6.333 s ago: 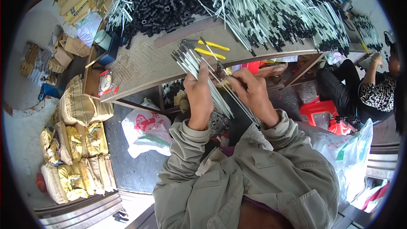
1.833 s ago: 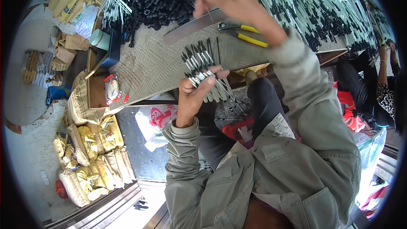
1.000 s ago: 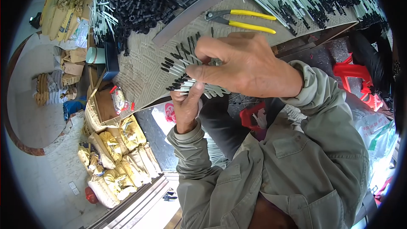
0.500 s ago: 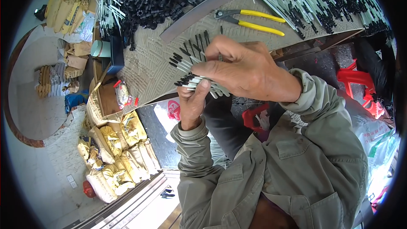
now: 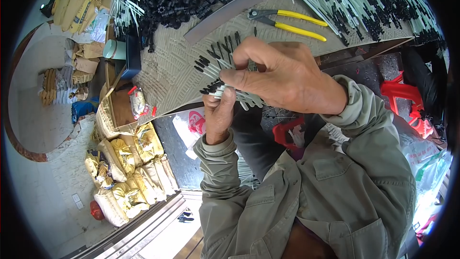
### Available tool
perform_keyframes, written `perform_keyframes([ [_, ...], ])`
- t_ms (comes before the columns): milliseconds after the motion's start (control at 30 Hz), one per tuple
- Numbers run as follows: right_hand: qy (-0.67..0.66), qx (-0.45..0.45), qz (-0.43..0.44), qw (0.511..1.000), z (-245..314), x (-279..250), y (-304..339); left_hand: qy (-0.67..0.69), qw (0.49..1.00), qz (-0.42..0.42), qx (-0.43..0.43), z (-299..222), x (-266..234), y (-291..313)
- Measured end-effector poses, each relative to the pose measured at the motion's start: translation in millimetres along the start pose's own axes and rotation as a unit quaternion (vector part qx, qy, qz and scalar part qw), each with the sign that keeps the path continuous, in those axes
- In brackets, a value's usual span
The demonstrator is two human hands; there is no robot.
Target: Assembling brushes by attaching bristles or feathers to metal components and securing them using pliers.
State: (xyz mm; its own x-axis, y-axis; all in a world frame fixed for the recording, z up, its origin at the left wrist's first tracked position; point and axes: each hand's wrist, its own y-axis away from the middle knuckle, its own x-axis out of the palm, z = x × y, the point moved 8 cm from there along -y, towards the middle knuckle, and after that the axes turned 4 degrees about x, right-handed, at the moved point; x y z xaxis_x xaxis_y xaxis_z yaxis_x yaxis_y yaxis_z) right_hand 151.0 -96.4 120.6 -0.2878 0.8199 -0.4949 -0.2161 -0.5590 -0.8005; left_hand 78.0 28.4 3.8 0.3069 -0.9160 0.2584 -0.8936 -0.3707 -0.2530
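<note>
Near the front edge of the table, my left hand is closed around a bundle of thin white rods with black tips. The tips fan out up and to the left, while the plain ends stick out under my right palm. My right hand comes in from the right, its thumb lying across the rods and its index finger bent; other fingertips are hidden behind the hand. Just beyond the bundle, several loose black slender pieces rest on the textured tabletop.
Yellow-handled pliers and a flat metal bar lie farther back. Behind are a heap of black plastic parts and a big pile of black-tipped rods. Red stools stand right; gold sacks lie on the floor left.
The whole view has shifted slightly, with the table things appearing a little farther right. Both hands keep nearly the same hold on the rods; my right hand has moved slightly.
</note>
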Motion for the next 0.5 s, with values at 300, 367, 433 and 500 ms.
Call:
perform_keyframes([
  [300, -0.024, -0.031, 0.044, 0.998, -1.7, 4.0, -4.7, -0.014, 0.997, -0.062, 0.047, -3.2, -6.0, 1.2],
  [367, 0.007, -0.058, 0.061, 0.996, 3.5, -0.2, -9.3, -0.028, 0.996, -0.073, 0.046, -2.9, -4.4, -0.4],
  [433, 0.064, -0.086, 0.084, 0.991, 13.5, -3.5, -14.7, -0.043, 0.995, -0.084, 0.045, -4.8, -6.8, -0.2],
  [500, 0.067, -0.088, 0.078, 0.991, 16.4, -3.9, -15.4, -0.072, 0.994, -0.081, 0.009, 1.4, -13.1, 1.0],
])
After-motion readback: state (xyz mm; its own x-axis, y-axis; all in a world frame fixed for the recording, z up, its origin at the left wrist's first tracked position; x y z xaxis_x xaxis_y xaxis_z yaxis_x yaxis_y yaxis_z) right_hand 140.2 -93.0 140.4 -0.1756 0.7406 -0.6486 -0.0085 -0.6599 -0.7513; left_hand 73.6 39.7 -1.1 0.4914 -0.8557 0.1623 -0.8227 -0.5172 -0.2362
